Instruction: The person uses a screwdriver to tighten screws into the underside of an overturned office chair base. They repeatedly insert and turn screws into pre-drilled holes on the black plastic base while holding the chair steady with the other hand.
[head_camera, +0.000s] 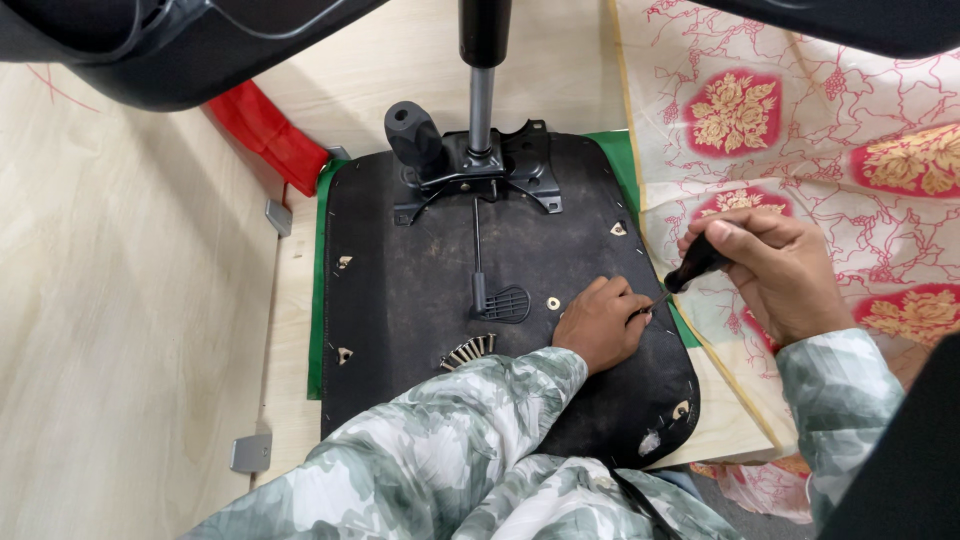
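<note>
Under both hands lies the upturned seat base (420, 300) of an office chair, a broad rounded slab covered in dull, scuffed black fabric that is stapled around its edge, resting on a green sheet (318, 300) over pale wood-grain flooring (120, 300). The left hand (600, 325) rests flat-knuckled on the fabric, its fingertips pinched narrowly around something small at the tip of the tool; what they pinch is too small to tell. The right hand (780, 270), just beside and to the right of it, is closed around the glossy black handle of a screwdriver (695, 265), whose thin shaft slants down to the left hand's fingertips. Near the left wrist sits a small fan of dark metal screws (468, 351), and just left of that hand a ribbed black plastic lever paddle (503, 303) ends a slim rod. Beyond the hands, a stamped black metal mechanism plate (480, 175) carries a chunky knurled knob (413, 132) and a smooth steel gas cylinder (481, 95) rising upward. Beneath the right hand spreads a cream cloth (800, 120) printed with red and gold flowers. Both forearms wear grey-green mottled sleeves (450, 440).
</note>
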